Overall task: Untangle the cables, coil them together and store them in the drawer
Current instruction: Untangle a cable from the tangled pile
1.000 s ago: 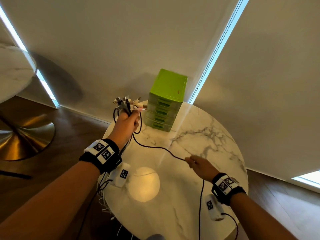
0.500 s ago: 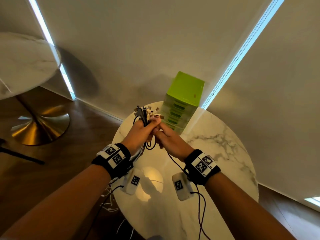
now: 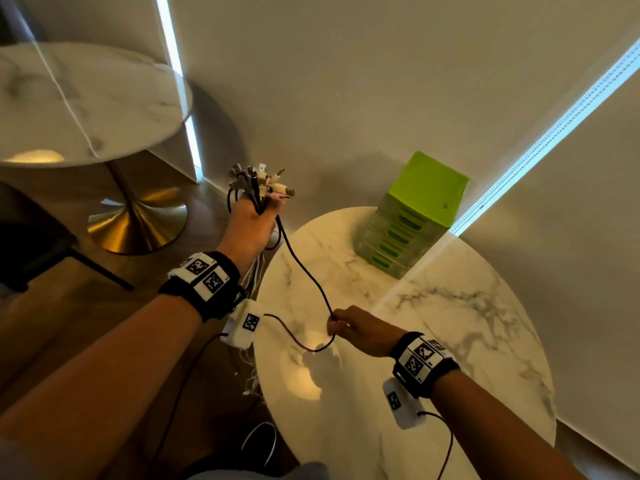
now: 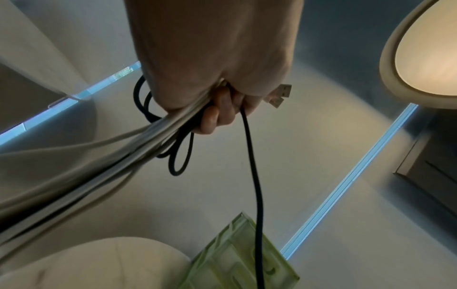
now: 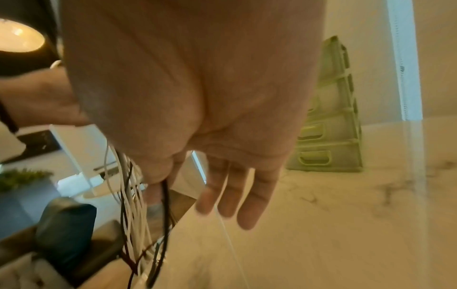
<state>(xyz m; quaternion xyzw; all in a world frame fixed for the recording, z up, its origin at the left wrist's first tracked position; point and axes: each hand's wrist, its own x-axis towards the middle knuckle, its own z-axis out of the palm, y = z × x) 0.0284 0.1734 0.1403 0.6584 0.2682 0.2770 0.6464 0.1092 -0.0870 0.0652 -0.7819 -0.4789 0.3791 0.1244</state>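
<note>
Head view: two hands draw one black cable out of a bundle beside a round marble desk.

The left hand [image 3: 250, 226] is raised past the desk's [image 3: 450, 341] left edge, its fingers curled tight round the bundle of cables [image 3: 258, 188], black and white, with the plugs fanning out above the fist and the loose lengths hanging down past the wrist. From that fist a black cable [image 3: 304, 268] runs down over the desk to the right hand [image 3: 360, 330], which pinches it between thumb and forefinger just above the marble while its other fingers hang loosely straight. Below the pinch the cable sags in a loop toward the left wrist. The green drawer unit [image 3: 415, 216] stands at the far edge of the desk, well apart from both hands, all its drawers closed.
</note>
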